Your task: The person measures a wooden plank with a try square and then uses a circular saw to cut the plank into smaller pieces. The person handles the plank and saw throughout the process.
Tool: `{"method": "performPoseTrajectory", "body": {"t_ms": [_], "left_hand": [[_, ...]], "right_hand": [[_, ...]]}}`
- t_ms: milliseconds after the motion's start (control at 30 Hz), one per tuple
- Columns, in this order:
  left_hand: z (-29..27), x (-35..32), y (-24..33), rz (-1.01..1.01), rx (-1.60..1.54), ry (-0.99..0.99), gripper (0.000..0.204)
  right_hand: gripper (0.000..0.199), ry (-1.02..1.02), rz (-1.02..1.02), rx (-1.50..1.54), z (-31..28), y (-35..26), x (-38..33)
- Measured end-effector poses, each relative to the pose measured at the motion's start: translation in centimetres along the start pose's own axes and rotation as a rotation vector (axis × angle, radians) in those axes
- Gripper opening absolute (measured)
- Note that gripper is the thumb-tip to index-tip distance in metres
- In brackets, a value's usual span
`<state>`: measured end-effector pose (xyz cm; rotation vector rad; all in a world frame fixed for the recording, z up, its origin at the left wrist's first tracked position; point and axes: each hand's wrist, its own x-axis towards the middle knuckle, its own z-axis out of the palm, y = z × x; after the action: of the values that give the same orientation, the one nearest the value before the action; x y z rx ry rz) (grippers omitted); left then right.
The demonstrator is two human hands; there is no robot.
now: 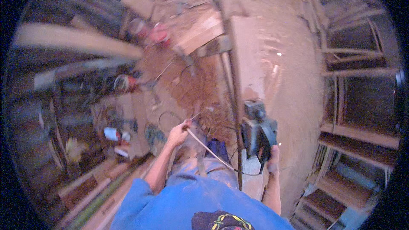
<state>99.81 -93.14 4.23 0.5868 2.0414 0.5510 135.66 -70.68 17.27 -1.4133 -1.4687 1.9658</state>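
My right hand (274, 160) is closed around the rear of a bulky dark corded power tool (259, 131); blur hides its exact kind. It is over the near part of a long pale board (243, 66), and I cannot tell whether they touch. From the back of the tool a cord (215, 155) loops leftward across my front. Its other visible stretch is pinched in my left hand (177, 134), raised at the left of my body. A short end sticks out past those fingers.
Brown debris (187, 81) covers the floor beyond my left hand. A red container (159, 34) stands farther off. Wooden frames with shelves (362, 98) line the right side. Stacked planks (93, 183) lie at the lower left, below a cluttered bench (138, 134). The picture is motion-blurred.
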Motion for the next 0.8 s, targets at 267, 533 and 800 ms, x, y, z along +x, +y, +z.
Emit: {"method": "performPoseTrajectory", "body": {"t_ms": [267, 533, 800], "left_hand": [[6.9, -1.3, -4.0, -0.036, 0.022, 0.009, 0.036], [9.4, -3.1, -8.1, -0.079, -0.009, 0.103, 0.034], [6.7, -4.2, -12.5, -0.132, 0.148, 0.175, 0.027]], "right_hand": [[0.043, 0.212, 0.142, -0.021, -0.1, 3.7, 3.5], [0.044, 0.095, -0.027, -0.311, 2.8, -1.0, 3.7], [0.043, -0.16, -0.12, -0.619, 17.4, -6.1, 6.6]]}}
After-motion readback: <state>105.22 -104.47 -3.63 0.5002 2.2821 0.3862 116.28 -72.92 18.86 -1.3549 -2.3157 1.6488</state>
